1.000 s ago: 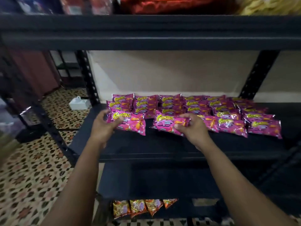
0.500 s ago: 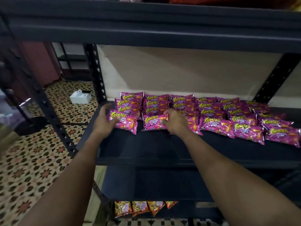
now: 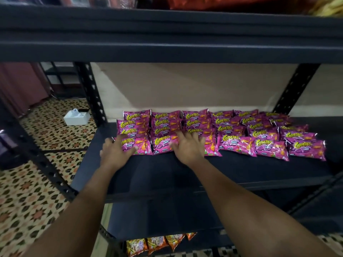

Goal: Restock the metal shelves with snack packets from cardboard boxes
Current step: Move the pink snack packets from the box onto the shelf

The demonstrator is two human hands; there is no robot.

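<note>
Both bare forearms reach forward and converge slightly, palms facing down. The left hand [image 3: 116, 152] lies spread with fingers [image 3: 124, 139] extended and relaxed, the thumb angled out to the right. The right hand [image 3: 187, 148] is likewise flat, its fingers straight and fanned forward, thumb pointing left. Neither hand curls or pinches; both wrists are level.

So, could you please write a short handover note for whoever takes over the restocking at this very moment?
Left hand: open, fingers flat on the front-left pink packet.
Right hand: open, spread over the next front packets.
Done: pink packets lie in overlapping columns across the back of the middle shelf.
Left: the front strip of that shelf is bare. No cardboard box is in view, so find it first. Orange packets sit on the shelf below.
</note>
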